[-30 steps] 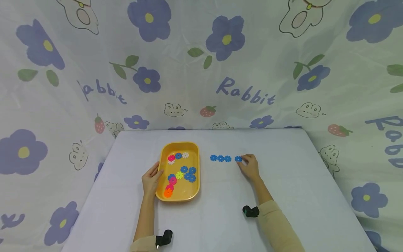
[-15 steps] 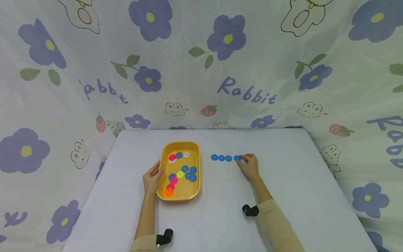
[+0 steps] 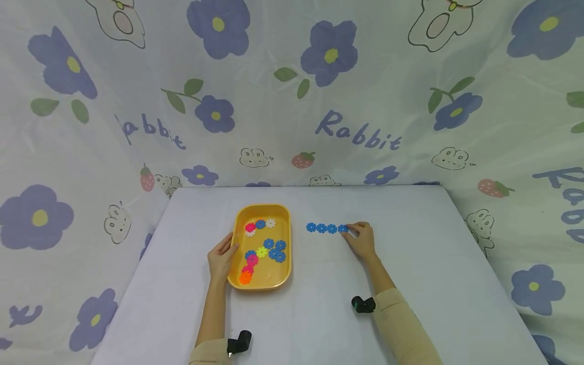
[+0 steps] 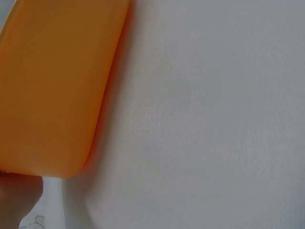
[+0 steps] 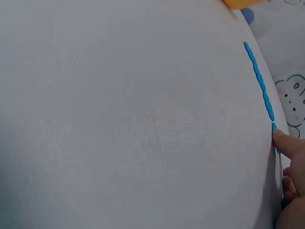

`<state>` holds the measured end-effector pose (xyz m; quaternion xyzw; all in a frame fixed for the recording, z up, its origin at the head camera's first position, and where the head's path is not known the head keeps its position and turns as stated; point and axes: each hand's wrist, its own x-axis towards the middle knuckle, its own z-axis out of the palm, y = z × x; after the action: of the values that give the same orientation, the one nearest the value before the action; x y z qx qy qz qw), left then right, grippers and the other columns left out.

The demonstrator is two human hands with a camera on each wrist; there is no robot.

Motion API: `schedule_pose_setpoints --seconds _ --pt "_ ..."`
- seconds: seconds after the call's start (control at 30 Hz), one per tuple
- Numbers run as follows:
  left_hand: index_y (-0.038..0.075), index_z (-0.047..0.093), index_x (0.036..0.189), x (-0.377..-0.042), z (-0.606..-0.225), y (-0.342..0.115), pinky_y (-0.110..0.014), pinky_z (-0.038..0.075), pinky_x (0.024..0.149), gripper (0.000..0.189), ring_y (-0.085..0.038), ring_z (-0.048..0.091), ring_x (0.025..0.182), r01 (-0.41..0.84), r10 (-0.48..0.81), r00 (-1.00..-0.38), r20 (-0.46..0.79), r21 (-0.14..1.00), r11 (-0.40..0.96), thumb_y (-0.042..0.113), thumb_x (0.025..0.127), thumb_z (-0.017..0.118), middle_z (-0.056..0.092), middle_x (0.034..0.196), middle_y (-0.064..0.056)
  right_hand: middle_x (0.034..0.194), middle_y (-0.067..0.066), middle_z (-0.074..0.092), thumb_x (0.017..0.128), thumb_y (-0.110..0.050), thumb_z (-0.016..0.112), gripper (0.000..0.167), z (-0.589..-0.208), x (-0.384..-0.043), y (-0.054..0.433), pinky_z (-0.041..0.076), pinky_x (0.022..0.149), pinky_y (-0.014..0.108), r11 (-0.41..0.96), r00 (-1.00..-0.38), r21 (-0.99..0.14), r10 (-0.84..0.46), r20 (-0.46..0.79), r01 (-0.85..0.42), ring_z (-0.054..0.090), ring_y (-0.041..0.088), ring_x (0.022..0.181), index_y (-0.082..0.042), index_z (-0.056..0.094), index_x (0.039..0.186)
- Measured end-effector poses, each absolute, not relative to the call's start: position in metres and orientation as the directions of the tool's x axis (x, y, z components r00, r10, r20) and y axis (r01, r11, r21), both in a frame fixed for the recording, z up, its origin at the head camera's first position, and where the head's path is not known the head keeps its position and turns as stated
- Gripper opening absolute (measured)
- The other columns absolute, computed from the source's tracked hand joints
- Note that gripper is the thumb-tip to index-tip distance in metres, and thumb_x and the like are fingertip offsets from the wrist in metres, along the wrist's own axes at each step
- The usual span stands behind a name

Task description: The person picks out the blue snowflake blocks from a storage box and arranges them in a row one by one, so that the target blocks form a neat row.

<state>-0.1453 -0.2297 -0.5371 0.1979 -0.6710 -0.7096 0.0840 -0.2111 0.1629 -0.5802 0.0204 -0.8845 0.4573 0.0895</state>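
In the head view, my right hand (image 3: 362, 240) pinches a blue snowflake disc (image 3: 342, 228) between thumb and fingertips. The disc lies at the right end of a straight row of blue snowflake discs (image 3: 321, 228). From the right wrist view, a sliver of a gap shows between the held disc and the row (image 5: 259, 81), and the thumb presses on its side. My left hand (image 3: 221, 257) grips the left side of a yellow tray (image 3: 276, 282), thumb over the rim. Part of that hand (image 4: 18, 198) shows under the tray's corner in the left wrist view.
Inside the tray sit several loose snowflake discs: blue ones (image 3: 276, 252), a yellow one (image 3: 261, 252), an orange one (image 3: 245, 277), pink and white ones. A white cloth (image 3: 315, 314) covers the table, and a patterned curtain (image 3: 274, 101) hangs behind it.
My right hand has slid its blue disc leftward, closing most of the space to the row. The left hand still holds the tray in place.
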Motion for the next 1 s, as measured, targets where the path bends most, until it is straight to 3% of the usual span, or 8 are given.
schedule_pose_setpoints --seconds 0.23,0.4,0.77,1.0 --pt "0.0 0.052 0.132 -0.1448 -0.5367 -0.2296 -0.013 0.049 0.084 0.045 -0.025 0.048 0.125 -0.147 -0.381 -0.908 -0.174 0.984 -0.099 0.0 0.089 0.061 0.051 0.135 -0.018 0.113 0.027 0.049 0.08 -0.013 0.074 0.039 -0.5817 -0.2106 0.1629 0.039 0.097 0.052 0.585 -0.986 -0.807 0.067 0.152 -0.085 0.045 0.04 0.109 0.01 0.063 0.11" --pt "0.001 0.053 0.132 -0.1455 -0.5375 -0.2297 -0.013 0.049 0.084 0.045 -0.022 0.05 0.123 -0.146 -0.385 -0.907 -0.172 0.985 -0.096 0.001 0.088 0.062 0.051 0.134 -0.017 0.113 0.026 0.05 0.079 -0.013 0.075 0.034 -0.5837 -0.2108 0.1651 0.039 0.099 0.051 0.568 -0.985 -0.818 0.077 0.156 -0.086 0.046 0.039 0.109 0.009 0.064 0.103" --pt "0.0 0.054 0.131 -0.1449 -0.5391 -0.2295 -0.013 0.05 0.083 0.044 -0.004 0.058 0.11 -0.135 -0.397 -0.903 -0.162 0.986 -0.094 0.0 0.088 0.062 0.052 0.133 -0.017 0.105 0.028 0.054 0.076 -0.008 0.076 0.027 -0.5841 -0.2115 0.1644 0.041 0.09 0.054 0.569 -0.966 -0.803 0.053 0.253 -0.179 0.049 0.041 0.102 0.009 0.068 0.095" --pt "0.0 0.053 0.131 -0.1445 -0.5386 -0.2298 -0.013 0.051 0.082 0.044 0.008 0.059 0.097 -0.123 -0.391 -0.908 -0.151 0.988 -0.096 -0.001 0.088 0.062 0.051 0.133 -0.018 0.11 0.027 0.052 0.079 -0.011 0.075 0.03 -0.5814 -0.2105 0.1636 0.038 0.096 0.053 0.568 -0.982 -0.815 0.062 0.179 -0.113 0.047 0.04 0.107 0.008 0.067 0.101"
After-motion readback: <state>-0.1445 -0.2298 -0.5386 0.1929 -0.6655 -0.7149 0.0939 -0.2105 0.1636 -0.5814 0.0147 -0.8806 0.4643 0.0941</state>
